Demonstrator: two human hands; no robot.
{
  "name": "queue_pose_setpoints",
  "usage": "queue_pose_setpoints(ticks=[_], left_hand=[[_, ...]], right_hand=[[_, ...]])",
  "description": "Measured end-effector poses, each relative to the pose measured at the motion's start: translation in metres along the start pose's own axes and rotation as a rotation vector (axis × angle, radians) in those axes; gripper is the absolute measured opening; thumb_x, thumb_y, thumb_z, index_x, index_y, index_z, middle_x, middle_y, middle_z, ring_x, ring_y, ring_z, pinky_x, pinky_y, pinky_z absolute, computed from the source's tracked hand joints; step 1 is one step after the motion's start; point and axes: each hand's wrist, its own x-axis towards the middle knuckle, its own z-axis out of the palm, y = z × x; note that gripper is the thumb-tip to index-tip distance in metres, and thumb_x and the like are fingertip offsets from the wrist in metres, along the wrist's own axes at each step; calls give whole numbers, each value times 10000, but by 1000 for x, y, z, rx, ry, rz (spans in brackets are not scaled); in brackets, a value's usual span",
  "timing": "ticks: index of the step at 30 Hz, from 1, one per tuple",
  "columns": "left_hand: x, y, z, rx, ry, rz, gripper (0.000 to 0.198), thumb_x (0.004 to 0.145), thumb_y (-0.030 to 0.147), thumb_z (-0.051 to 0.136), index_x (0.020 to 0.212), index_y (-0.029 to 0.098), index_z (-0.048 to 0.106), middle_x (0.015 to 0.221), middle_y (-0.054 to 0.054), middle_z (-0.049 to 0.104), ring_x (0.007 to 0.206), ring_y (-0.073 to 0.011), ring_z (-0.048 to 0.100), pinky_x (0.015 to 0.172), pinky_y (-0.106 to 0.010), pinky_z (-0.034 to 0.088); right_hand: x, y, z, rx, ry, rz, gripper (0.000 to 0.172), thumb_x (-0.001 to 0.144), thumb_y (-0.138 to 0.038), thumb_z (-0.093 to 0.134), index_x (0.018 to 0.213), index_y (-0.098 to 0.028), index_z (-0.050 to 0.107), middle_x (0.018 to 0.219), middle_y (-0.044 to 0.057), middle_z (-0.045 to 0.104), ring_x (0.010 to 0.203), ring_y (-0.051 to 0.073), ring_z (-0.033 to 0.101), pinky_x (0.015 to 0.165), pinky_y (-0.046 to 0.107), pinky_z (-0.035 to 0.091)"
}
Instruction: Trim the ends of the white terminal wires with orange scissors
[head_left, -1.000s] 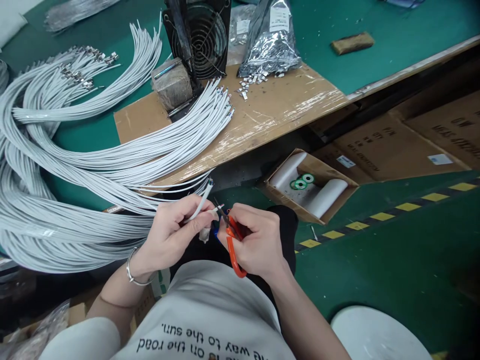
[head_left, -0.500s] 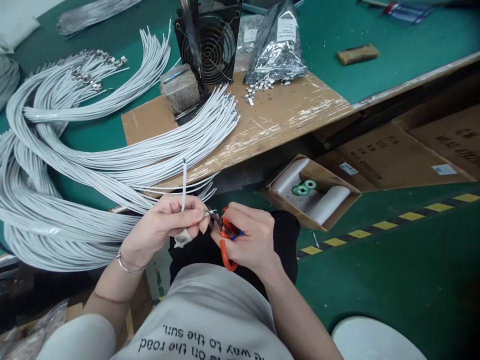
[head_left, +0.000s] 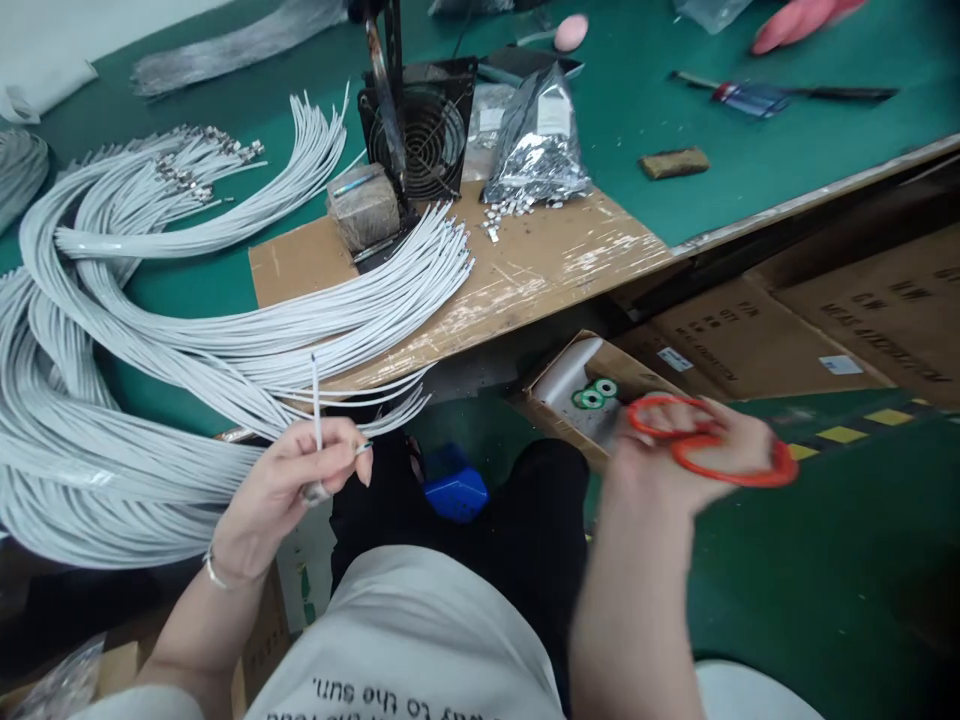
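My left hand (head_left: 300, 470) is closed around a thin white cable (head_left: 316, 400) that sticks up from my fingers, just below the big bundle of white cables (head_left: 225, 330) on the green bench. My right hand (head_left: 675, 460) is blurred by motion, out to the right over the floor, and grips orange-handled scissors (head_left: 712, 450). A blue object (head_left: 454, 485) lies between my knees.
A cardboard sheet (head_left: 540, 260) on the bench carries a black fan (head_left: 420, 125), a wrapped block (head_left: 364, 205), a silver bag of metal terminals (head_left: 536, 150) and loose terminals. An open box with white rolls (head_left: 577, 385) stands on the floor; cartons (head_left: 825, 320) lie under the bench.
My right hand has swung away to the right with the scissors, leaving the cable. My left hand has moved slightly left and down, the cable now pointing straight up. The view tilted upward.
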Motion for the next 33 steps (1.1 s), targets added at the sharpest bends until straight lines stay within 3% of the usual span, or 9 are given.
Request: queue_pose_setpoints(ticks=[4,7,10,12,16,18,20,23,33], left_hand=[[8,-1,10,-29,12,87,324,934,455,837,831,148,823,577,22,514,515,-71,318,491,-240,198],[19,2,24,-18,-4,127,281,950,436,836,869,167,824,684,-11,606,549,-69,379,486,-219,225],[22,5,32,-6,-12,125,264,960,427,831,877,176,820,663,10,578,513,-50,338,473,-206,233],[21,6,33,2,-1,125,258,959,415,833,868,174,820,663,14,581,497,-37,295,468,-204,233],[19,6,34,3,12,136,267,959,412,828,859,165,820,701,-5,629,494,-37,288,458,-212,230],[18,5,35,9,12,138,271,961,410,828,848,164,816,689,-4,629,497,-45,302,456,-216,232],[18,5,36,25,18,144,270,959,407,837,841,165,816,673,4,621,499,-49,309,458,-217,247],[18,4,37,42,25,160,270,951,408,854,839,165,819,686,2,638,517,-57,358,478,-215,304],[14,-1,39,17,21,149,324,933,436,878,824,159,748,638,22,614,565,-83,488,524,-214,375]], right_hand=[[21,19,-38,68,197,60,434,743,-472,647,497,-310,327,455,-53,256,384,111,259,376,312,191],[5,24,-31,83,247,119,433,729,-456,753,500,-283,429,481,-48,379,406,114,351,378,294,199],[-17,21,-15,76,245,142,550,707,-404,880,429,-260,428,422,-64,382,380,92,328,395,294,241],[-29,15,-6,47,184,147,599,732,-386,913,391,-247,441,375,-65,378,346,84,317,397,294,260],[-46,-2,10,-50,-127,149,594,892,-429,839,430,-218,531,417,-27,493,413,108,460,459,277,364],[-52,-15,20,-51,-272,118,472,907,-397,817,508,-207,651,542,6,618,529,138,570,522,278,447],[-57,-29,31,-31,-358,65,187,892,-313,817,738,-209,832,673,20,703,603,151,617,552,279,483],[-64,-48,45,4,-426,36,106,899,-259,812,949,-242,905,669,-9,664,582,131,578,536,266,470],[-68,-67,57,138,-534,37,144,920,-200,800,939,-276,920,631,-25,647,547,106,527,537,253,475]])
